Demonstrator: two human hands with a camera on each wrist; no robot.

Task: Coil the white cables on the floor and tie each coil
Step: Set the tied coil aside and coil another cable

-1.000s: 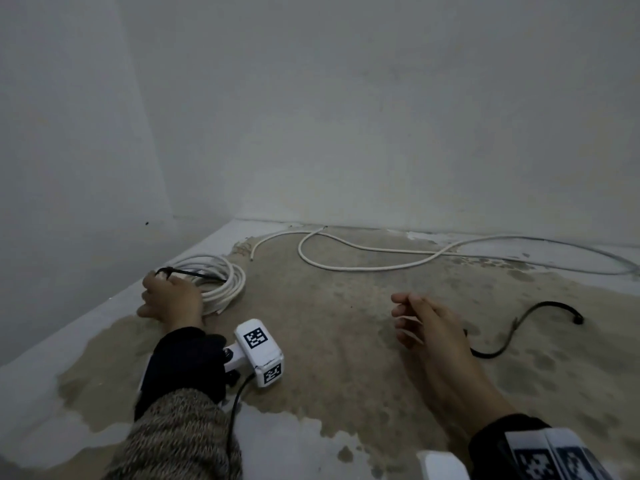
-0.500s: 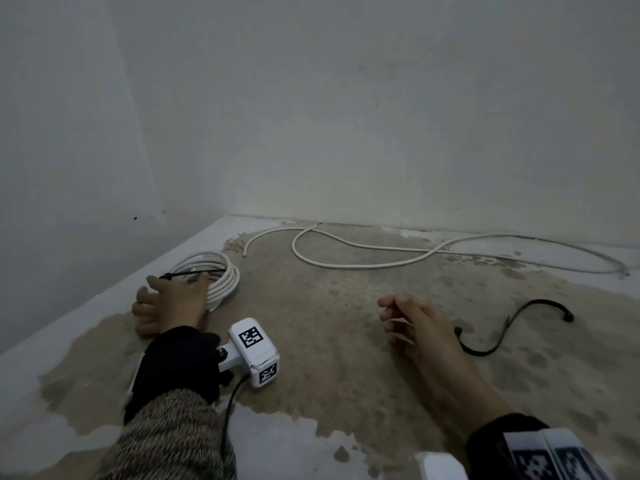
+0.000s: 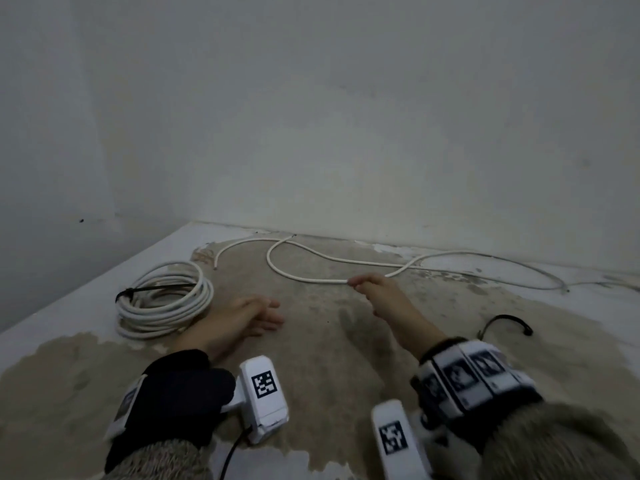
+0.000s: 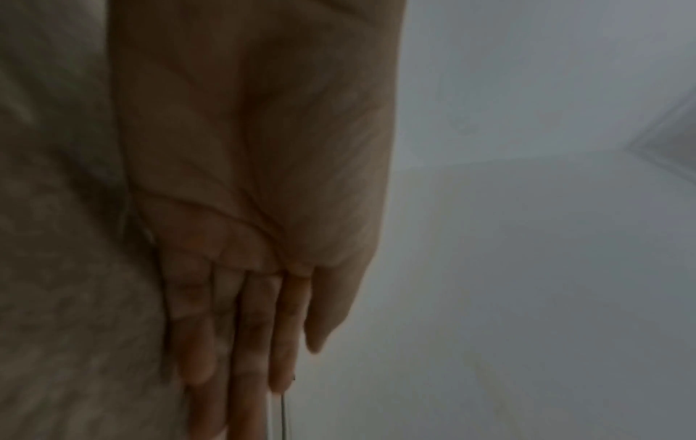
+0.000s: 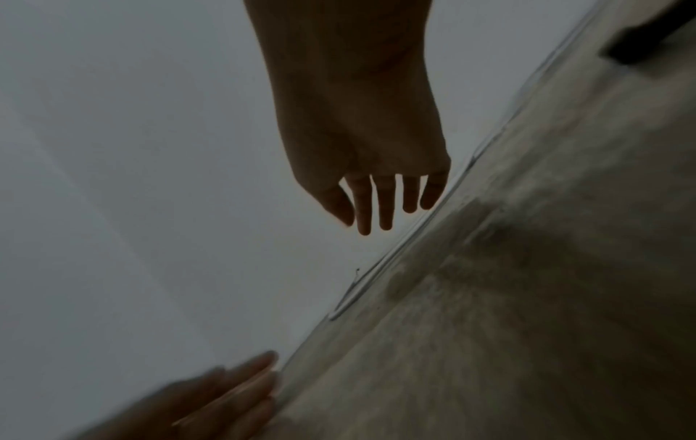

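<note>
A coiled white cable (image 3: 162, 301) lies on the floor at the left, bound by a black tie (image 3: 156, 289). My left hand (image 3: 272, 315) hovers just to the right of it with straight fingers, holding nothing; the left wrist view shows this hand (image 4: 244, 357) with its fingers flat together. A loose white cable (image 3: 304, 277) snakes along the far wall. My right hand (image 3: 356, 284) reaches out to it, fingertips at the strand. In the right wrist view this hand (image 5: 376, 208) has straight, spread fingers with nothing in them.
A second black tie (image 3: 505, 322) lies on the floor to the right of my right arm. Grey walls meet in a corner behind the coil. The floor (image 3: 329, 341) is stained brown in the middle and pale at its edges.
My left hand has let go of the tied coil and moved right. My right hand has stretched forward from mid-floor to the loose cable. The view has moved closer.
</note>
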